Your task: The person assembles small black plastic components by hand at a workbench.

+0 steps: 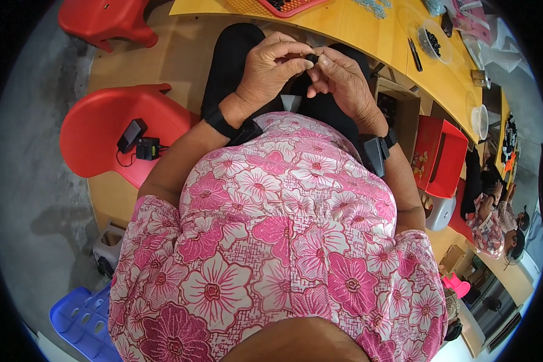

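My left hand (270, 67) and my right hand (342, 79) meet above my lap, fingertips pinched together on a small black part (311, 58). Both hands touch it; most of the part is hidden by the fingers. Each wrist carries a black band with a small black device. Below the hands lie my black trousers and my pink flowered top. The edge of the yellow table (344, 27) runs just beyond the hands.
A red tray (292, 7), a clear bowl of small black parts (433, 41) and a black pen-like tool (414, 54) lie on the table. A red stool with black devices (140, 143) stands left; a red bin (443, 158) stands right. Another person sits far right (487, 223).
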The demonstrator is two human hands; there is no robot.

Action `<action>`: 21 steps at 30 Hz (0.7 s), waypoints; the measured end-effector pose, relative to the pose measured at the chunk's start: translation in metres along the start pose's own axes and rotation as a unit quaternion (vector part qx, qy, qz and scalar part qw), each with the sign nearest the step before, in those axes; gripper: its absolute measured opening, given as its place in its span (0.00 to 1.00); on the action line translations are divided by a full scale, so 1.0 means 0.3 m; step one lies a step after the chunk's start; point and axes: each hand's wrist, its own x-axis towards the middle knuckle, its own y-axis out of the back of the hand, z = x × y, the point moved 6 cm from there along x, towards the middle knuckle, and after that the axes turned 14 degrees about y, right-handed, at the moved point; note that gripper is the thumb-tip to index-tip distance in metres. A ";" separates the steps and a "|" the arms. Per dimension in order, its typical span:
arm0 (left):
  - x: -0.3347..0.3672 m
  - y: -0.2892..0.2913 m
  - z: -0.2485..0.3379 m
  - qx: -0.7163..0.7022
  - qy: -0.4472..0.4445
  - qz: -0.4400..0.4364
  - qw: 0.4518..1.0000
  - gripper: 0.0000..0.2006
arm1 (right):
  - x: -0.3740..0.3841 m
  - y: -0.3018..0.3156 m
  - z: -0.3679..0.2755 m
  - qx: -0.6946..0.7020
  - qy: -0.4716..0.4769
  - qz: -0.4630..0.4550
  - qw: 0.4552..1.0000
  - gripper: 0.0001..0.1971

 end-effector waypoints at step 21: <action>-0.003 -0.042 -0.048 -0.160 0.091 -0.112 0.977 0.20 | 0.001 -0.035 -0.070 -0.262 0.109 -0.022 0.959 0.09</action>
